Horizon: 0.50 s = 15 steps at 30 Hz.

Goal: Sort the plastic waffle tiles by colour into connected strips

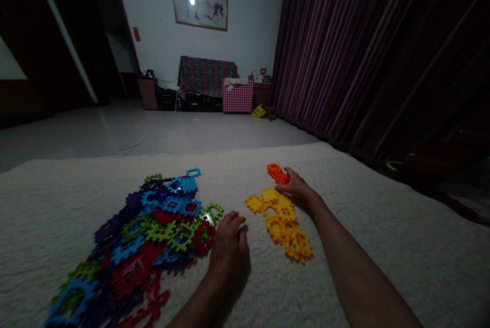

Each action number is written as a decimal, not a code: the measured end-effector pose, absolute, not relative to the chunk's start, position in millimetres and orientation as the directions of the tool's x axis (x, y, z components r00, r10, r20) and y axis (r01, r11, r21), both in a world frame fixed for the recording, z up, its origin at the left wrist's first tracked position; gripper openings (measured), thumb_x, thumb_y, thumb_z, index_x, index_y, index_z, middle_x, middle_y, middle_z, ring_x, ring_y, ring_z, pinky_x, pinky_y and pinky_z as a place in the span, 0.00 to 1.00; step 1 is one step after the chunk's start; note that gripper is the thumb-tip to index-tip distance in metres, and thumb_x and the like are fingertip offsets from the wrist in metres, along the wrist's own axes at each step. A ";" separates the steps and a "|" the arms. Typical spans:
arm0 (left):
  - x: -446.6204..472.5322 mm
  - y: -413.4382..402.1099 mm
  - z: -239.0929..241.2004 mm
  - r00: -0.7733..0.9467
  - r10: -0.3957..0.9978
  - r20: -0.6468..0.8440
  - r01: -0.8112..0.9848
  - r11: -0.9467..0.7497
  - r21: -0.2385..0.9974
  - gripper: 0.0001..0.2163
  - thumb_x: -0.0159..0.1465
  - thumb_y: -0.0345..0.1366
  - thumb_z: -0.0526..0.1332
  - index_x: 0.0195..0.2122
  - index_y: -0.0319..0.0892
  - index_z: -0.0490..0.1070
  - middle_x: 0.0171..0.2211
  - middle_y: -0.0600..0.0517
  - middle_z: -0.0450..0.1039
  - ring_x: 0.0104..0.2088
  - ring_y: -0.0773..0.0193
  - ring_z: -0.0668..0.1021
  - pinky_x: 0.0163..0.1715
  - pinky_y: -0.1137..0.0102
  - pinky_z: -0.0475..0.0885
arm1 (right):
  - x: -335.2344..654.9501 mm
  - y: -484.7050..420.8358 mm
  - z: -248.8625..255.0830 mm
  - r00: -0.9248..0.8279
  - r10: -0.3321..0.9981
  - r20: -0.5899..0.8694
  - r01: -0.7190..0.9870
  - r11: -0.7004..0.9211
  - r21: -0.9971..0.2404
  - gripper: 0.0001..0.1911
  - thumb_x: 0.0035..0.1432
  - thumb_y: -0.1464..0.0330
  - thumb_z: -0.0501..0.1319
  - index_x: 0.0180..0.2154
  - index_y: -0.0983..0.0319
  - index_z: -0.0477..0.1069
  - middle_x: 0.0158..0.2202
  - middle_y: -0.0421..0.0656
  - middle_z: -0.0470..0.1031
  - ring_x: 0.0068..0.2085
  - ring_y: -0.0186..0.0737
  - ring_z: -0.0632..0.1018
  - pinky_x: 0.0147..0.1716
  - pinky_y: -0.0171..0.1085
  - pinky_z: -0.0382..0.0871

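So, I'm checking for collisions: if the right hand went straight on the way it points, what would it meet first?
The orange pieces, most likely: the right hand seems right at them, though actual contact is hard to tell.

This looks like a living room or bedroom in a home. A framed picture [201, 7] hangs on the pale wall [248, 1], long purple curtains [321, 37] cover one side, and a low black cabinet [201, 103] stands under a patterned cloth [206, 75] beyond the shiny floor [184, 134]. Plastic toy pieces [187, 185] lie on a cream cover [363, 246], perhaps a bedspread; the dim light makes that uncertain.
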<state>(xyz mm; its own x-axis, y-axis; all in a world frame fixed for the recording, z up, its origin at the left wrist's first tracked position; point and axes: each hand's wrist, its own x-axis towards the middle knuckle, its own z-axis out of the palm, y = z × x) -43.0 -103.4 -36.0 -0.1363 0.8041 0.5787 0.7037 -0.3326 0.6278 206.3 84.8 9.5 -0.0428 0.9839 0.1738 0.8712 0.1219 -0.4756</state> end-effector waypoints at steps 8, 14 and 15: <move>-45.3 -101.3 -38.4 -0.117 0.801 0.588 0.701 -0.352 0.620 0.12 0.61 0.26 0.56 0.42 0.42 0.76 0.48 0.43 0.75 0.50 0.55 0.77 0.53 0.54 0.74 | 203.0 85.3 8.3 -0.013 0.971 0.240 0.886 0.122 -0.447 0.42 0.47 0.60 0.66 0.62 0.65 0.60 0.52 0.55 0.74 0.49 0.50 0.76 0.48 0.42 0.69; -43.4 -103.1 -36.6 -0.134 0.806 0.577 0.711 -0.328 0.622 0.13 0.61 0.27 0.55 0.42 0.42 0.76 0.49 0.44 0.75 0.51 0.54 0.76 0.54 0.54 0.73 | 199.4 87.5 4.8 0.026 0.966 0.258 0.893 0.094 -0.439 0.43 0.47 0.57 0.65 0.62 0.65 0.59 0.50 0.55 0.75 0.48 0.51 0.77 0.46 0.42 0.70; -43.5 -102.9 -36.9 -0.140 0.805 0.576 0.711 -0.323 0.624 0.13 0.61 0.26 0.55 0.42 0.42 0.76 0.49 0.44 0.75 0.51 0.54 0.76 0.54 0.54 0.73 | 197.8 88.3 3.3 0.040 0.963 0.266 0.895 0.084 -0.437 0.44 0.47 0.56 0.65 0.62 0.65 0.59 0.51 0.56 0.74 0.48 0.52 0.76 0.46 0.42 0.70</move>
<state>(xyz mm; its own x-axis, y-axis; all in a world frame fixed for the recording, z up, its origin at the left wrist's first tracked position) -43.5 -102.9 -36.9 -0.1401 0.8050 0.5765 0.7110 -0.3234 0.6244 197.8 88.3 3.3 0.0396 0.9631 0.2662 0.8953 0.0841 -0.4374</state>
